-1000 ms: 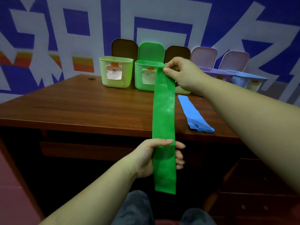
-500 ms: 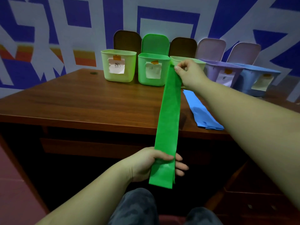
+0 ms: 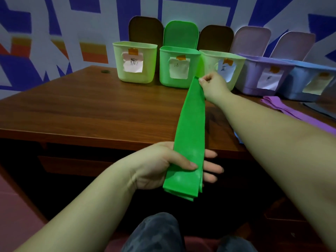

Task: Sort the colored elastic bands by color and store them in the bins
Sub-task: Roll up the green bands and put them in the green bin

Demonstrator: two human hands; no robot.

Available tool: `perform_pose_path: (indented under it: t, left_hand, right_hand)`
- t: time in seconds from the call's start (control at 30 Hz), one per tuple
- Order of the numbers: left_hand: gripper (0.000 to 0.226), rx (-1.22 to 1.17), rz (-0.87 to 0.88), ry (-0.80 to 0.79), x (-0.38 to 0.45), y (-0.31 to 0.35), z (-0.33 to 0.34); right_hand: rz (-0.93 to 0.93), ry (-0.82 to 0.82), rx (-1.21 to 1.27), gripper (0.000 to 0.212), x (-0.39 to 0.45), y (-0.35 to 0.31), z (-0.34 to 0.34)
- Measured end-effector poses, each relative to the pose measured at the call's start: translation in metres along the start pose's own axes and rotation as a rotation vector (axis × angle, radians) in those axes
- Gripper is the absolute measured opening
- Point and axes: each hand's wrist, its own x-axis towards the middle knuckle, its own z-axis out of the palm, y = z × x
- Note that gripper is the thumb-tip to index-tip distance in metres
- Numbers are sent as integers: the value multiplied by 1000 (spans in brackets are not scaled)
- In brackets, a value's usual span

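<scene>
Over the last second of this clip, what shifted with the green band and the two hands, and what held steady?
The right hand brought the top end of the green band down from bin-rim height to in front of the bins, above the table. The tail hanging below the left hand got shorter and now shows doubled layers. Neither grip was let go: right hand pinches the top, left hand holds lower down. The bins stayed put.

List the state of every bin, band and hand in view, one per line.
Green band: folded, stretched between both hands.
Left hand: grips the band's near end.
Right hand: pinches the band's far end.
Green bin: lid open, upright.
Pale green bin on the left: open, upright.
Purple bin: lid open.
Purple band: lying flat on the desk.
</scene>
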Motion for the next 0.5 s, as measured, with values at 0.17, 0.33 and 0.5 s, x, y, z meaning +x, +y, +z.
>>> perform_pose_path:
  t: [0.17, 0.33, 0.5]
  left_hand:
    - [30, -69, -54, 153, -2, -29, -11]
    - [28, -103, -42, 151, -13, -46, -11]
    - [27, -181, -2, 169, -17, -55, -7]
  right_hand:
    - [101, -27, -89, 13, 2, 22, 27]
    - [129, 4, -82, 11, -1, 31, 41]
    - [131, 29, -74, 12, -6, 29, 40]
